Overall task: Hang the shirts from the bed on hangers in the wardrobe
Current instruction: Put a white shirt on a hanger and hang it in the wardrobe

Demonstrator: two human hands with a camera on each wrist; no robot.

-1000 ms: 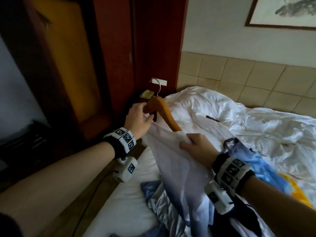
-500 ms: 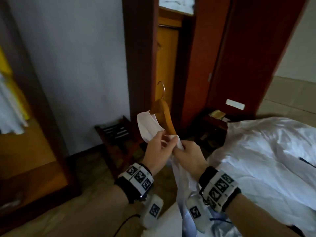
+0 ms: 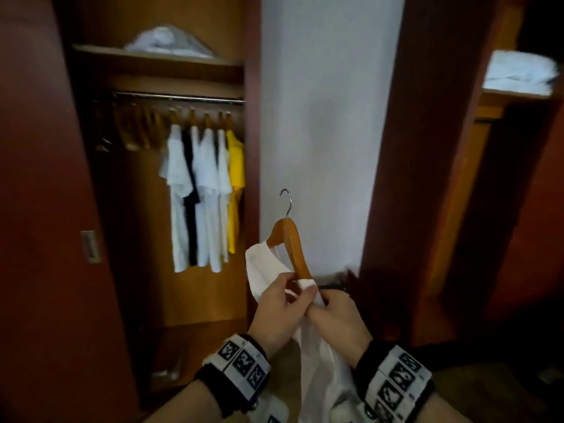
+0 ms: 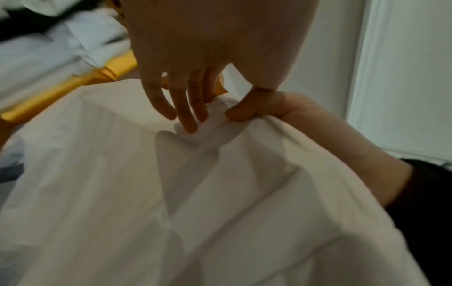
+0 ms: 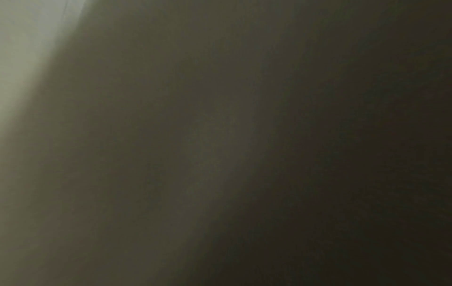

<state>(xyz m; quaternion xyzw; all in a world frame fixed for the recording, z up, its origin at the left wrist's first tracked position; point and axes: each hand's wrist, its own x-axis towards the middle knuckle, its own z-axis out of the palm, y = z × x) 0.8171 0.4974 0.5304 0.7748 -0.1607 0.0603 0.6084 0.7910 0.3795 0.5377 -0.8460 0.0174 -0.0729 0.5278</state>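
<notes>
Both hands work one white shirt [image 3: 268,270] onto a wooden hanger [image 3: 290,239]: left hand [image 3: 279,309] and right hand [image 3: 334,315] pinch its fabric. Next, judging by this, hook it on the wardrobe rail [image 3: 183,97].

A pale wall [image 3: 320,117] stands beside folded white linen [image 3: 518,73] on a shelf.

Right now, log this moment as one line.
stage: fitting shirt on hanger | left hand: pinches shirt | right hand: grips shirt | rail: six shirts hung | hanger not yet on rail
</notes>
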